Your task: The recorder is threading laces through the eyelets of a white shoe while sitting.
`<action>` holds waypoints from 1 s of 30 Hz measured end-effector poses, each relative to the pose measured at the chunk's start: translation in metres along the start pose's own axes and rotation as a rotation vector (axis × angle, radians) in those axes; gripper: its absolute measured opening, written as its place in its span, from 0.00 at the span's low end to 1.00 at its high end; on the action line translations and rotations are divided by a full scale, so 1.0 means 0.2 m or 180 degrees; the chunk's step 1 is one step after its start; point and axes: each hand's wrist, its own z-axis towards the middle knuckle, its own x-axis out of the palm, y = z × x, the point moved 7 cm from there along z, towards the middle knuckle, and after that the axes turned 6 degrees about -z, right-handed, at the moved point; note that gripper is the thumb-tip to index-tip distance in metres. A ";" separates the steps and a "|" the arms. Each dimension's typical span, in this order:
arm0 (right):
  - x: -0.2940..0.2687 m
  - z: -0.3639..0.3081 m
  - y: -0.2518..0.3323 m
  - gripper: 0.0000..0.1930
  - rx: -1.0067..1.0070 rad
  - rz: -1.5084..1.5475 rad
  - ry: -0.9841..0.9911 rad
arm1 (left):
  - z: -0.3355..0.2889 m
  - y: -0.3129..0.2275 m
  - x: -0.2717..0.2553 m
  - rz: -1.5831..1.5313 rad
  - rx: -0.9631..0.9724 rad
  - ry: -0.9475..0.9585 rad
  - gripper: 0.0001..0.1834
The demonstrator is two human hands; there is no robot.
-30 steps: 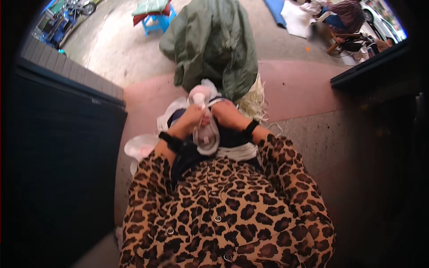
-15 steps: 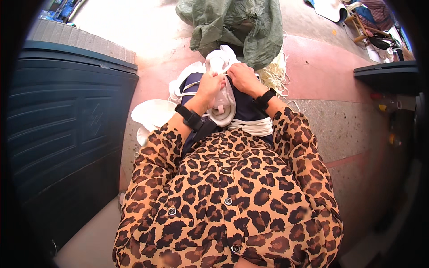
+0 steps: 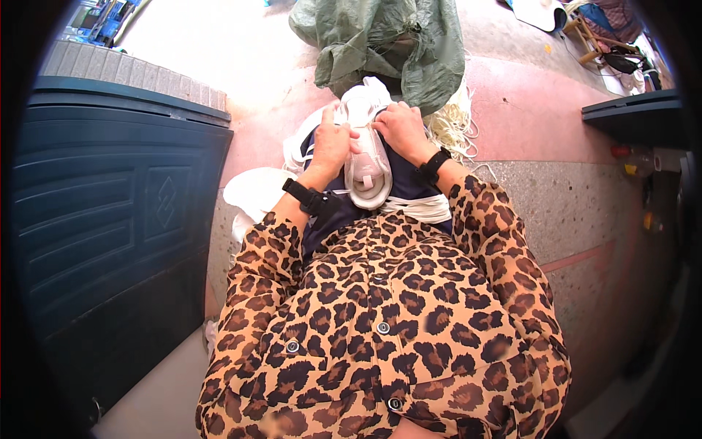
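Well, the speckled grey floor (image 3: 534, 197) spreads out on the right, past the grip, and a pink strip (image 3: 526, 110) of flooring crosses it farther off. A dark blue door panel (image 3: 117, 190) stands well to the left of both hands. Just beyond the fingers slumps a big green sack (image 3: 380, 44), crumpled. Nearer than the grip, the person's leopard-print shirt (image 3: 380, 314) fills my view, and dark navy cloth (image 3: 409, 175) covers the lap beneath the hands. A loose heap of cream cords (image 3: 455, 121) lies beyond the right hand, beside the sack; left of the left wrist there's a white rounded piece (image 3: 256, 189).

The white and pale pink shoe (image 3: 368, 164) sits on the lap between the two hands, its opening toward the body. The left hand (image 3: 333, 146) is at its left edge, index finger raised; the right hand (image 3: 402, 132), fingers bent, is at its upper right edge. I can't tell whether either is pinching anything. Nearer the body than the right hand lies a bundle of white cords (image 3: 417, 208). Each wrist wears a black band (image 3: 433, 167).
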 end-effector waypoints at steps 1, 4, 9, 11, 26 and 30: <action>-0.01 0.00 0.03 0.13 -0.0129 -0.0150 -0.0093 | 0.00 -0.05 -0.04 0.0151 0.0385 -0.0175 0.23; -0.03 -0.02 0.12 0.15 -0.0379 -0.0251 0.0028 | 0.08 -0.03 -0.11 0.1216 0.1150 -0.0016 0.17; 0.06 0.07 0.04 0.12 -0.0397 0.0417 0.0706 | 0.10 -0.07 0.09 0.2240 0.2091 -0.0045 0.10; 0.09 0.07 0.03 0.11 -0.0587 0.0187 0.0940 | 0.14 -0.04 0.17 0.2717 0.1976 0.0100 0.13; 0.12 -0.02 0.02 0.09 -0.0415 0.0498 0.0560 | 0.04 -0.04 0.24 0.3571 0.1723 0.0172 0.12; 0.11 -0.01 0.03 0.06 -0.0456 0.0501 0.0438 | 0.04 -0.06 0.22 0.3564 0.1652 0.0140 0.13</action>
